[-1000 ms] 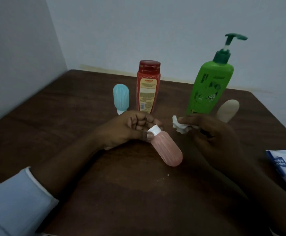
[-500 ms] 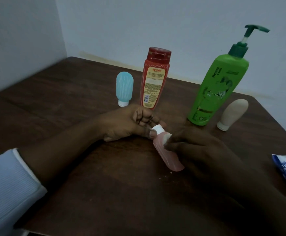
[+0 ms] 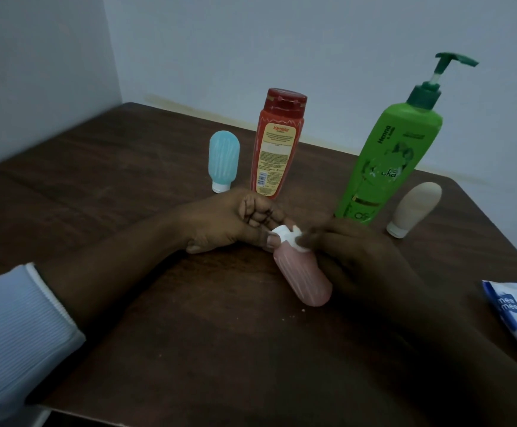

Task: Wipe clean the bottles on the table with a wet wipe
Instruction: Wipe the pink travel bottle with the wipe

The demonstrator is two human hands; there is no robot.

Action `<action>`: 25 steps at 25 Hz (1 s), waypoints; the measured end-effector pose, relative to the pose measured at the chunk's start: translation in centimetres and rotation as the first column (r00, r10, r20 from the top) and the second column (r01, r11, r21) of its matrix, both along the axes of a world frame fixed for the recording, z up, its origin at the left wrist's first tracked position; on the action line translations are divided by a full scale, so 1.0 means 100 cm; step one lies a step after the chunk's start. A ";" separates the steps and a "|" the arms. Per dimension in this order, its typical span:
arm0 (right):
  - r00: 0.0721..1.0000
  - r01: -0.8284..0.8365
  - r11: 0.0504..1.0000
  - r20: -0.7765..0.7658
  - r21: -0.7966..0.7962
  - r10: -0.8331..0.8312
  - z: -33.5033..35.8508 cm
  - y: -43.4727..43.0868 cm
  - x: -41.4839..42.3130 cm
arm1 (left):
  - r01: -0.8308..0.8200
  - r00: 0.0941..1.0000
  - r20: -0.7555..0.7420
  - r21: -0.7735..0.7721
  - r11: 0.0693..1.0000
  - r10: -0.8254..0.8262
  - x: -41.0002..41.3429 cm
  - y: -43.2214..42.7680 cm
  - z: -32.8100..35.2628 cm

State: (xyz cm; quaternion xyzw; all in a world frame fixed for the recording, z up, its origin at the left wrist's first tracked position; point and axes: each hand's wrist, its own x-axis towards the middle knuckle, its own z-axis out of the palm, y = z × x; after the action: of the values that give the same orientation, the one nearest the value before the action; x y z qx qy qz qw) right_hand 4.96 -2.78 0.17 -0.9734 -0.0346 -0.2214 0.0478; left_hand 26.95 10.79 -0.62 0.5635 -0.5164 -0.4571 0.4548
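Shadow swallows most of the right hand (image 3: 365, 260): its dark back hides how its fingers (image 3: 315, 238) lie underneath, and only a small white wad of the wet wipe (image 3: 299, 241) shows at their tips. The wipes packet (image 3: 516, 312), well to the right of those fingers, is cut by the frame edge, with only "mee mee" readable on it. The left sleeve (image 3: 14, 328) also runs out of frame. A second ago the right fingers held the wipe clear of the pink bottle (image 3: 305, 275), by the foot of the green pump bottle (image 3: 386, 161). Half a second ago it was on the bottle's shoulder, and now it sits at the neck, touching the white cap (image 3: 278, 234). The left hand (image 3: 235, 223) has kept its place. Its fingers are curled tight, with thumb and forefinger pinching the cap. The pink bottle lies tilted between the two hands, low over the desk (image 3: 128, 195), rounded base towards the person. The right fingers are bunched together, clamped on the wipe and pressing it to the bottle. Beyond the left fingers stand the blue bottle (image 3: 224, 161) and the red bottle (image 3: 277, 146). Beyond the right fingers stand the green one and, further right, the beige bottle (image 3: 414, 208), cap down.
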 end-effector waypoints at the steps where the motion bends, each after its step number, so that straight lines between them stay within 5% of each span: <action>1: 0.999 0.037 0.999 -0.017 0.015 -0.037 0.001 -0.005 -0.005 | -0.004 1.000 0.000 0.010 1.000 0.004 0.000 0.000 0.000; 6: 0.990 -0.125 0.992 -0.067 -0.026 0.123 -0.002 0.012 -0.016 | -0.008 1.000 -0.004 0.013 1.000 0.008 0.000 0.000 -0.001; 11: 0.999 0.039 0.999 -0.038 0.037 -0.037 0.001 -0.003 -0.010 | -0.002 1.000 -0.012 0.016 1.000 0.002 0.000 -0.001 0.000; 16: 0.993 -0.108 0.994 -0.056 -0.033 0.106 -0.002 0.015 -0.010 | -0.011 1.000 -0.006 0.000 1.000 0.011 -0.003 -0.001 0.000; 20: 1.000 0.013 1.000 -0.014 -0.010 -0.013 0.001 0.006 -0.008 | -0.002 1.000 -0.005 0.005 1.000 0.002 -0.003 -0.002 -0.001; 25: 0.988 -0.150 0.972 -0.076 -0.182 0.138 0.001 0.030 -0.009 | -0.031 0.999 0.019 0.012 0.999 0.031 -0.004 -0.001 -0.001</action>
State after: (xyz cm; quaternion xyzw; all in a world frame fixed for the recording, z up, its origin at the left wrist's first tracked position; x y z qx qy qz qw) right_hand 4.10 0.21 0.25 -0.9750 -0.1242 -0.1824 -0.0267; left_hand 26.53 10.65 -0.68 0.5787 -0.5089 -0.4478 0.4534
